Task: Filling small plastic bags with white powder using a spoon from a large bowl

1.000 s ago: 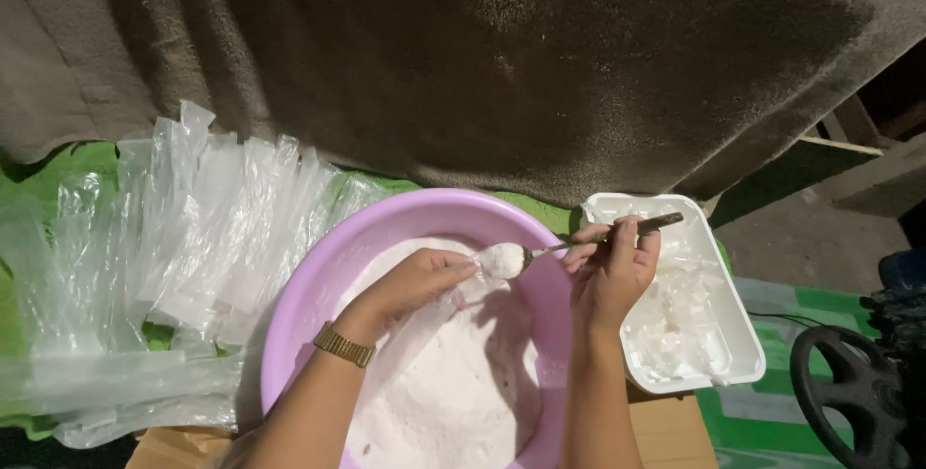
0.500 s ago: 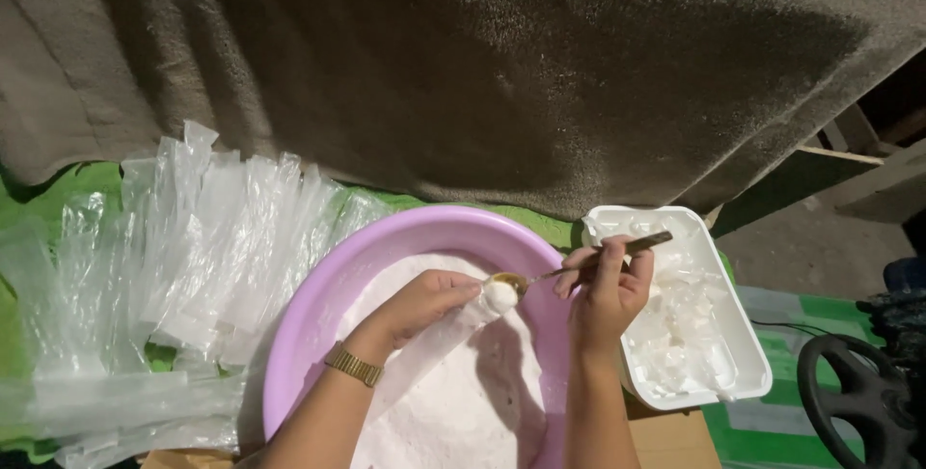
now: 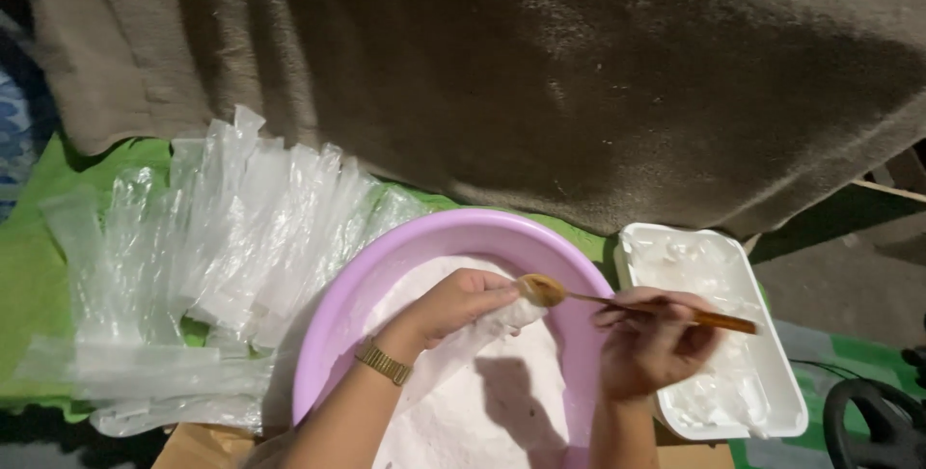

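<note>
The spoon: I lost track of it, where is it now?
In the head view, right of centre: the right hand holds the spoon over the purple basin, its bowl touching the left hand.

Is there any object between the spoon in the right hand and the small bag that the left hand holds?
Nothing visible. The spoon in the right hand has its bowl right at the mouth of the small clear bag, which the left hand holds over the purple basin. No object lies between them.
</note>
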